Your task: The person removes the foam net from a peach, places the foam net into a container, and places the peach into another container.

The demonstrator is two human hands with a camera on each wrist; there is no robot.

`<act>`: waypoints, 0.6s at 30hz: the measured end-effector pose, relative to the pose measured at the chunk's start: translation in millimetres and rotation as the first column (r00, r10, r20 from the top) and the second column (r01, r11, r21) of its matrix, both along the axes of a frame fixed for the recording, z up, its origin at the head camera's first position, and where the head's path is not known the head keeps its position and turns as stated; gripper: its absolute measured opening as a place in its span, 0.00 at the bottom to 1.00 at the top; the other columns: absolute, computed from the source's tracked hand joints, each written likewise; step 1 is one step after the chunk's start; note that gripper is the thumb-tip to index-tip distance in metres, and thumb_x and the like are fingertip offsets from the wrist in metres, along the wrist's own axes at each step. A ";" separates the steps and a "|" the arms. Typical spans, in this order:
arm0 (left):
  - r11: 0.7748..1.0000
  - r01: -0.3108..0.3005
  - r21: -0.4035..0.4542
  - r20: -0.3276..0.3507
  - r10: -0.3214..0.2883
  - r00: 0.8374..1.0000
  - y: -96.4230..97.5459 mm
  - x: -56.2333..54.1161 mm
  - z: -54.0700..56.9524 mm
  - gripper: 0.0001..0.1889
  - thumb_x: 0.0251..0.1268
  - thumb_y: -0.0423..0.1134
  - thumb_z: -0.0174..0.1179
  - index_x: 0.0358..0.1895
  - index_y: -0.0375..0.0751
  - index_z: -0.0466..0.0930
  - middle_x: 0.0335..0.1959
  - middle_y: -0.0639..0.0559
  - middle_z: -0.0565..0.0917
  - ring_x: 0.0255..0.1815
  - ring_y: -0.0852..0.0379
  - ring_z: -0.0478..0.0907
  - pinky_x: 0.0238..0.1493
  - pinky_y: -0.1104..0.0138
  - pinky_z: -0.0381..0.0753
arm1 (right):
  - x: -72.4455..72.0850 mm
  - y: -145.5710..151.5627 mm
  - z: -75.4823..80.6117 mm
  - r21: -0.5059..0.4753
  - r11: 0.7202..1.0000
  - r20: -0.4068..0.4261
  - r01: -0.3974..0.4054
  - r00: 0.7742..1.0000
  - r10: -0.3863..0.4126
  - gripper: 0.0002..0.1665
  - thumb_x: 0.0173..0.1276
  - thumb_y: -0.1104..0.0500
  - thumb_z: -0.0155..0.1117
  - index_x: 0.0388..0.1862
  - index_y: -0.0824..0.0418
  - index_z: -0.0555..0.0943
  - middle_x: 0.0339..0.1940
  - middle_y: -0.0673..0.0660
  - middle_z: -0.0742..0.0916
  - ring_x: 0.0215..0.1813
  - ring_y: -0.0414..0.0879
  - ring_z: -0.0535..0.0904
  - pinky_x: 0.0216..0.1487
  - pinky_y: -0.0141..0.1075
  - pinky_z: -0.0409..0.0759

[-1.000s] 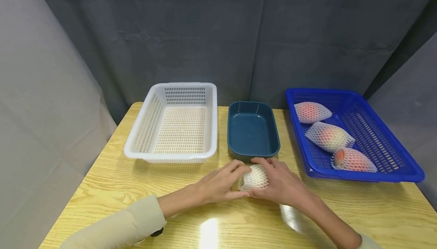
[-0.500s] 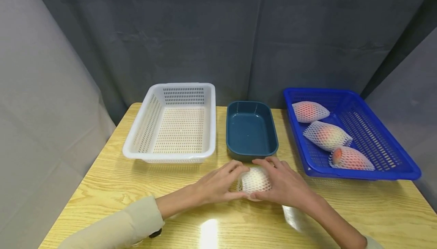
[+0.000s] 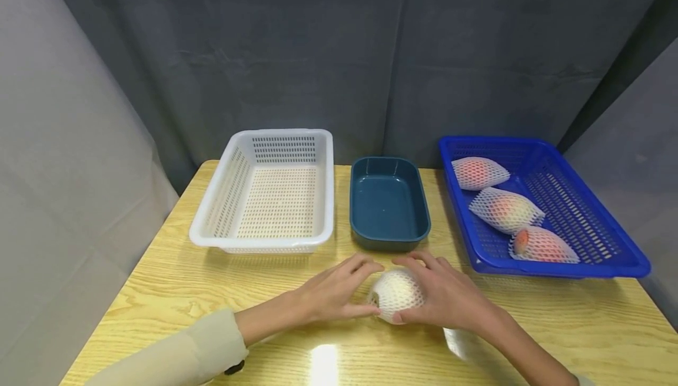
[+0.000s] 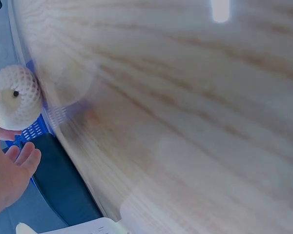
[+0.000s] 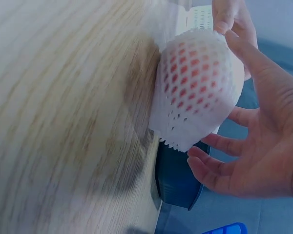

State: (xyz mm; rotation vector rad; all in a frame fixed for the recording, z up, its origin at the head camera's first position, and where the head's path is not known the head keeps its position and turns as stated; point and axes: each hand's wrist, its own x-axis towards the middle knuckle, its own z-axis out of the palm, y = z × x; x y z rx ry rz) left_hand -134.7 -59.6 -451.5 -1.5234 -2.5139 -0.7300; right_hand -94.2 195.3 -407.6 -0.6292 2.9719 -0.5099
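Observation:
On the wooden table lies a round fruit point(image 3: 397, 295) in a white foam net; red skin shows through the net point(image 5: 193, 73) in the right wrist view. My right hand point(image 3: 450, 292) holds it from the right, thumb at the near side and fingers at the far side. My left hand point(image 3: 333, 289) is at its left, fingers spread, with the thumb tip close to the net's edge; whether it touches cannot be told. In the left wrist view, the net's open end shows a dark spot on the pale fruit point(image 4: 15, 94), and my left hand point(image 4: 12, 170) reaches beside it.
A white slotted basket point(image 3: 262, 242) stands at the back left. Beside it is a dark teal tray point(image 3: 389, 239), just beyond the hands. At the right, a blue basket point(image 3: 582, 268) contains three netted fruits point(image 3: 507, 210). A grey curtain point(image 3: 265, 50) hangs behind.
The netted fruit has shifted slightly nearer to me and turned, so its open end faces left. My left fingertips have drawn back from it, while my right hand moved with it.

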 end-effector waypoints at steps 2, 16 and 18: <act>1.000 -0.006 -0.006 0.014 0.006 1.000 -2.7 1.8 0.0 0.37 0.64 0.58 0.65 0.69 0.42 0.67 0.61 0.50 0.71 0.57 0.59 0.74 0.54 0.75 0.75 | 2.5 1.3 -0.3 0.001 1.000 -0.014 -0.005 1.000 0.005 0.57 0.41 0.18 0.68 0.67 0.46 0.75 0.63 0.52 0.77 0.50 0.52 0.76 0.36 0.47 0.79; 0.998 -0.055 -0.020 0.016 0.055 0.998 -18.6 8.7 -1.4 0.37 0.63 0.60 0.65 0.69 0.42 0.67 0.60 0.50 0.73 0.56 0.59 0.74 0.52 0.76 0.76 | 15.7 14.3 4.0 -0.029 1.000 0.006 0.000 1.000 0.001 0.56 0.42 0.19 0.69 0.67 0.47 0.75 0.62 0.53 0.77 0.56 0.56 0.75 0.40 0.56 0.80; 0.997 -0.075 -0.034 0.033 0.076 0.997 -22.3 9.8 -1.0 0.38 0.63 0.59 0.65 0.69 0.42 0.67 0.60 0.50 0.73 0.56 0.59 0.75 0.51 0.75 0.77 | 17.6 18.7 4.1 -0.039 0.999 -0.007 -0.002 1.000 0.002 0.56 0.43 0.19 0.69 0.67 0.47 0.75 0.62 0.53 0.78 0.56 0.57 0.76 0.40 0.57 0.80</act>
